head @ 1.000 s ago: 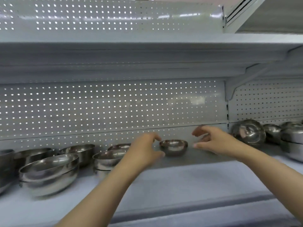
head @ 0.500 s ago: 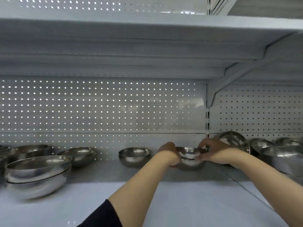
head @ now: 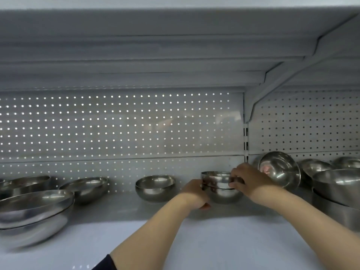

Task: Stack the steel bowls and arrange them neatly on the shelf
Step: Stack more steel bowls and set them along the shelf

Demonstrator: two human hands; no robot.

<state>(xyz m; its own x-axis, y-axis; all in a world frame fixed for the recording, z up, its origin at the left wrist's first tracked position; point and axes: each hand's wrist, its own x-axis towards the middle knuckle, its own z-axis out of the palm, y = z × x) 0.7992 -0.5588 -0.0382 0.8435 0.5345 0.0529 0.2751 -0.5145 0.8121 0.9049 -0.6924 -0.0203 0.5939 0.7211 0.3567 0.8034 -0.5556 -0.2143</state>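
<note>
- The person reaches into the shelf (head: 194,240) with both hands and holds a small stack of two steel bowls (head: 220,187) at the back, near the dotted wall.
- The left hand (head: 194,193) wraps the left side of the lower bowl — its grip is closed on the stack.
- The right hand (head: 247,178) pinches the rim of the top bowl, so its grip is closed on the stack too.
- The top bowl sits inside the lower one, but it looks not quite pushed all the way down.
- Done so far, it seems: this small stack, a big stack on the left (head: 33,209) and another big stack on the right (head: 337,193).
- Left to do, it seems: a single small bowl (head: 154,187) sits just left of the hands, more loose bowls (head: 85,187) lie further left, and a tipped bowl (head: 280,170) leans on its side to the right — these look unstacked.
- The job looks about half done.
</note>
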